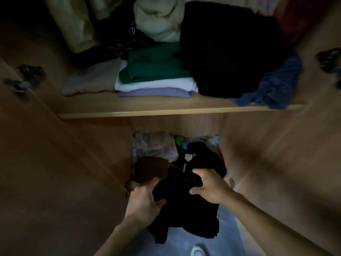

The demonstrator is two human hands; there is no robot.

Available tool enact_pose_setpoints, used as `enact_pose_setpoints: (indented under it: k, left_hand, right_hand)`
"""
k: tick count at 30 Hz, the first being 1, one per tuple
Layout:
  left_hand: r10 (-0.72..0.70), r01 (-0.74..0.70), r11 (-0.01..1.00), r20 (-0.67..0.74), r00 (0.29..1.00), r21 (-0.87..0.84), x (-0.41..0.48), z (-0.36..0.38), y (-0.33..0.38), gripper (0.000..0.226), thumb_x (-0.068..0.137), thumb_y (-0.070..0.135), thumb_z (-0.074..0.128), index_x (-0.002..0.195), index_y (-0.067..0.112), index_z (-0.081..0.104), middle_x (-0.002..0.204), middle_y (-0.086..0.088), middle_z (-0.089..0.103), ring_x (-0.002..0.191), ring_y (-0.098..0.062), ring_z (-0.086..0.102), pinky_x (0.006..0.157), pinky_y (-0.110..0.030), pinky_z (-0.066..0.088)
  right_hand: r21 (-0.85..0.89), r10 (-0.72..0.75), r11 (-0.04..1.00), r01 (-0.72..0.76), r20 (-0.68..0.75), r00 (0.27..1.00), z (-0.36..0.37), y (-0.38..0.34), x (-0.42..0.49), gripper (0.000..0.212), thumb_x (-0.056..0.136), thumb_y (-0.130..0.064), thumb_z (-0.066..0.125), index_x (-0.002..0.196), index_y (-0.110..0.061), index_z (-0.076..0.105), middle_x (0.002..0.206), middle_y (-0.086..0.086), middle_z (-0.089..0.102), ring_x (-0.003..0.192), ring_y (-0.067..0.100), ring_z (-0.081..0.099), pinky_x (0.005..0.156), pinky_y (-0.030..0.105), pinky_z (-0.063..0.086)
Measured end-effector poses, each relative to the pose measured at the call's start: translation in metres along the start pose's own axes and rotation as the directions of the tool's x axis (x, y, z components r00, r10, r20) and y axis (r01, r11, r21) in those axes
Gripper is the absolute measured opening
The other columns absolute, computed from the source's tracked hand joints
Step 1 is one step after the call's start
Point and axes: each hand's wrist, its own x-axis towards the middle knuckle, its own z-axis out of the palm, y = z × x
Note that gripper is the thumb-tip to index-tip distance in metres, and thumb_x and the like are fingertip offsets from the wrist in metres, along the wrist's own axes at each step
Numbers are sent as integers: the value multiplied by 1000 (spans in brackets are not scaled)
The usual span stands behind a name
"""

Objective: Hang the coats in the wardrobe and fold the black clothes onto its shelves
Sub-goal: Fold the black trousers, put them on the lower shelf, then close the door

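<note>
I look down into an open wooden wardrobe. A bundled black garment (184,206) is held between both hands in front of the lower compartment. My left hand (145,198) grips its left edge, fingers curled round the cloth. My right hand (212,185) presses and grips its upper right part. Behind the bundle another black piece (204,157) lies in the lower compartment. On the shelf board (166,112) above, a large folded black pile (232,50) rests at the right.
The shelf also carries a stack of green, white and lilac folded clothes (156,74), a blue garment (276,89), and pale garments (158,19) behind. Open doors with dark handles (27,74) (330,60) flank both sides. A brown item (151,169) and patterned fabric (155,145) lie below. A white shoe (198,252) stands on the floor.
</note>
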Motion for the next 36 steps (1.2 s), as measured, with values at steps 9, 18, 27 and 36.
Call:
enact_pose_setpoints:
  k: [9,18,27,36]
  left_hand:
    - [-121,118,991,-32,992,-66,208,112,-179,46,77,30,80,117,32,58,106,10,69,104,-11,63,87,-25,51]
    - [-141,131,941,-10,990,-311,362,251,-369,63,66,20,87,121,36,60,119,10,66,113,-15,62,99,-36,50]
    - [36,62,929,-257,966,364,417,371,-428,75,90,52,54,153,31,19,163,-3,13,145,-31,19,114,-49,27]
    - [-90,108,940,-70,994,324,429,419,-466,83,94,58,42,151,39,-16,158,12,-28,150,-18,-8,120,-49,16]
  right_hand:
    - [40,-33,999,31,34,999,85,72,282,62,81,-31,78,135,-27,48,131,-2,57,118,18,57,97,35,50]
    - [74,-74,995,72,25,997,205,164,492,58,76,-25,83,127,-24,57,123,-5,57,116,13,53,94,23,42]
    - [-409,-312,895,179,-285,906,319,244,575,83,84,-68,41,152,-23,25,158,10,24,140,33,28,112,39,27]
    - [-444,-150,888,117,-42,988,374,295,588,102,65,-87,4,151,-35,-14,162,-1,-16,149,20,-14,119,47,0]
